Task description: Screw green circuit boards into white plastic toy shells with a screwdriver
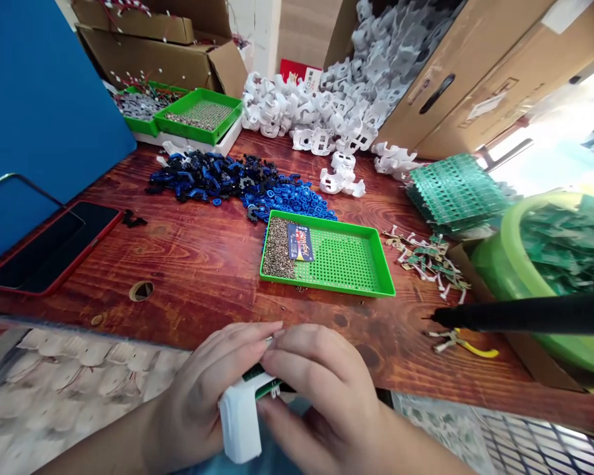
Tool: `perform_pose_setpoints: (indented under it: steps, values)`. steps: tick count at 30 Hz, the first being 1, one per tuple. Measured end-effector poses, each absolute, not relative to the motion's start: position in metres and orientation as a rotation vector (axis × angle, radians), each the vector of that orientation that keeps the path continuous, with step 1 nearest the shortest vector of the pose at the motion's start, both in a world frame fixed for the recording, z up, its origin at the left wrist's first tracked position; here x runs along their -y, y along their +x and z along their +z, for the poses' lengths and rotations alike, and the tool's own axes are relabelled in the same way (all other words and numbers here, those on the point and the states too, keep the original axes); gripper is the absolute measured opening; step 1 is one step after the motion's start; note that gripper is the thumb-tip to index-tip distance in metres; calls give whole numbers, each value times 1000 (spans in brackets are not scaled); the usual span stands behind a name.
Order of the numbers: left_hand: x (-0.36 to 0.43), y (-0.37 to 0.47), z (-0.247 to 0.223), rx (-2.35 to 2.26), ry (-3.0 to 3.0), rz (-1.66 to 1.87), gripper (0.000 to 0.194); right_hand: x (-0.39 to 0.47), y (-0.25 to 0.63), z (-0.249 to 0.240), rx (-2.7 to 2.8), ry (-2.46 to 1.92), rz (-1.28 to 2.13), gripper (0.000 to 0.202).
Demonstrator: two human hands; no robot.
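Note:
My left hand [212,382] is wrapped round a white plastic housing [241,422] at the table's front edge. A green circuit board [267,390] shows along the side of the housing. My right hand [321,382] closes over the board side, its fingers meeting those of the left. The fingers hide most of both parts. Beyond the hands lies a green tray [346,264] with small screws [278,254] heaped at its left end and a printed card [300,242] on top.
Blue and black plastic parts [218,178] are piled behind the tray, with white housings [321,105] further back. A phone [49,247] lies at left. On the right are wired boards [430,257], yellow-handled pliers [462,342], a dark screwdriver-like tool [519,315] and a green tub [507,257].

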State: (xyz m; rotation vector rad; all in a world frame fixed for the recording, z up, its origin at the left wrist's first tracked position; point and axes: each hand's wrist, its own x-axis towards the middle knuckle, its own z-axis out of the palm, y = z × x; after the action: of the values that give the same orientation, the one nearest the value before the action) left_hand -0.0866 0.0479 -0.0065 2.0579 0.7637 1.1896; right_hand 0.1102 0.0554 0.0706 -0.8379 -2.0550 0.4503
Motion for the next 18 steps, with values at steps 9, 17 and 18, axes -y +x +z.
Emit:
perform_pose_setpoints:
  steps: [9, 17, 18]
  values:
    - [-38, -75, 15, -865, 1826, 1309, 62, -45, 105, 71, 2101, -846, 403, 18]
    - [-37, -75, 16, -1029, 1661, 1141, 56, -44, 104, 69, 2107, -1041, 472, 20]
    - [-41, -73, 19, -1088, 1514, 1129, 51, -48, 105, 69, 2106, -1071, 512, 25]
